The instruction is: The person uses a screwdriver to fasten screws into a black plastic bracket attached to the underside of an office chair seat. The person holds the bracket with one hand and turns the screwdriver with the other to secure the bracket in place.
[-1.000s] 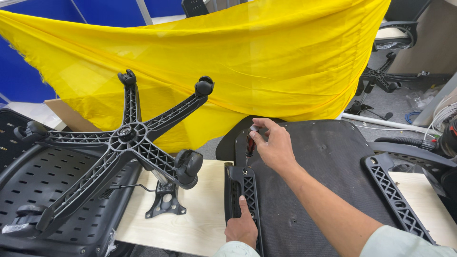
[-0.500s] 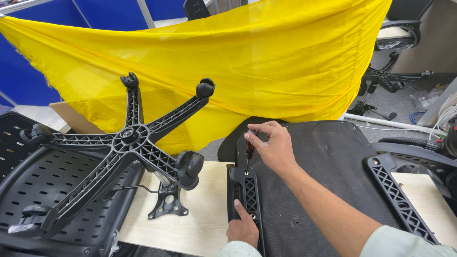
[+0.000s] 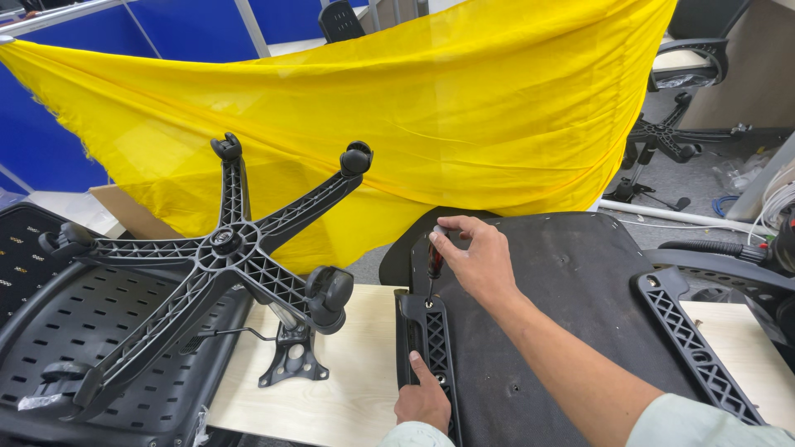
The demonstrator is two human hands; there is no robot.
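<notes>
We held a screwdriver (image 3: pixel 433 263) upright in our right hand (image 3: pixel 479 263), fingers curled round its handle, tip down on the top end of the armrest (image 3: pixel 429 348) at 6 o'clock. Our left hand (image 3: pixel 424 401) gripped that armrest lower down, thumb lying along it. The armrest lay against the left edge of the black seat (image 3: pixel 563 314), which rested on a pale wooden table (image 3: pixel 348 389). At 9 o'clock stood a five-star base (image 3: pixel 232 248) on a perforated backrest (image 3: pixel 50 331). A yellow cloth (image 3: pixel 455 116) hung across 12 o'clock, blue partitions (image 3: pixel 199 25) behind, office chairs (image 3: pixel 679 99) at 2 o'clock.
</notes>
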